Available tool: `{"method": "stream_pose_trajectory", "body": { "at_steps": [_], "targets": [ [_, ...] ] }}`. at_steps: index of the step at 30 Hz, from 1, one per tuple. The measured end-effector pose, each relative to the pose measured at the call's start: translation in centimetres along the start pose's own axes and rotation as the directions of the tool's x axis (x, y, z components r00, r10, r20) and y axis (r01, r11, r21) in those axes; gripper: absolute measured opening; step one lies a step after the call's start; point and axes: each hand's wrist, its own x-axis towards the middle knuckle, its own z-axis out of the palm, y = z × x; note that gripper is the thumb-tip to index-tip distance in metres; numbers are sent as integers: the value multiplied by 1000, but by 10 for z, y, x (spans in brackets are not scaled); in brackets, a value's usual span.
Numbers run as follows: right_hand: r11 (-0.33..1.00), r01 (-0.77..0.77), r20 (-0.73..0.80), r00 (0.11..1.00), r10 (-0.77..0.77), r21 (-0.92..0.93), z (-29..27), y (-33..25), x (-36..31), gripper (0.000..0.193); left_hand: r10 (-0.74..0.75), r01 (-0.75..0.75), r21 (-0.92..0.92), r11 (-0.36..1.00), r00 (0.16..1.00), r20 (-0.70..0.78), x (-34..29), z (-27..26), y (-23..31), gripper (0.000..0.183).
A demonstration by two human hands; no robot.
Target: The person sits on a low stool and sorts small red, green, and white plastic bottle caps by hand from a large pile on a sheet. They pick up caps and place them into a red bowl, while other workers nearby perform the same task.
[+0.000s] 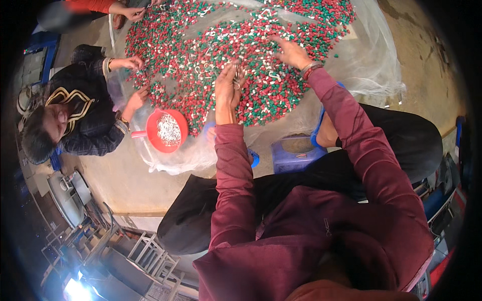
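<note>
A wide heap of small red, green and white pieces (276, 95) lies before me, with white hook-shaped pieces (274, 76) scattered through it. Over the heap's near middle is my left hand (228, 90), its fingers curled around a few whitish hook-shaped pieces. Farther right, my right hand (292, 53) reaches into the heap, fingers apart and the index finger stretched forward. No piece is plainly visible in it, and its fingertips are slightly blurred.
Clear plastic sheeting (374, 60) lies under the heap. A red handled bowl (183, 131) of white pieces stands at left, beside a co-worker (95, 108) handling the heap's edge. Another person's hand (133, 13) is at far left. A blue plastic stool (296, 155) stands near my legs.
</note>
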Motion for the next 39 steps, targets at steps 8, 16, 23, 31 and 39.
{"method": "stream_pose_trajectory", "body": {
  "at_steps": [8, 16, 23, 31, 39],
  "targets": [
    [971, 75, 154, 987, -41, -226, 50, -8, -27, 18, 6, -24, -172, 985, 994, -105, -8, 3, 7, 29],
    [959, -163, 172, 977, 124, 232, 2, 19, 7, 39, 92, -79, 897, 435, 995, 43, 51, 14, -33, 29],
    [963, -149, -79, 982, 170, 226, 18, 27, 2, 27, 127, -16, 895, -446, 989, 80, 80, 17, -91, 23],
    [992, 31, 52, 998, -25, -125, 56, -8, -14, 22, 59, 10, 961, 277, 998, -27, 10, -9, -10, 25],
    [709, -318, 326, 936, 130, 630, 20, -1, -2, 32, -76, 83, 96, 992, 994, -81, 0, -5, 4, 32]
  ]
}}
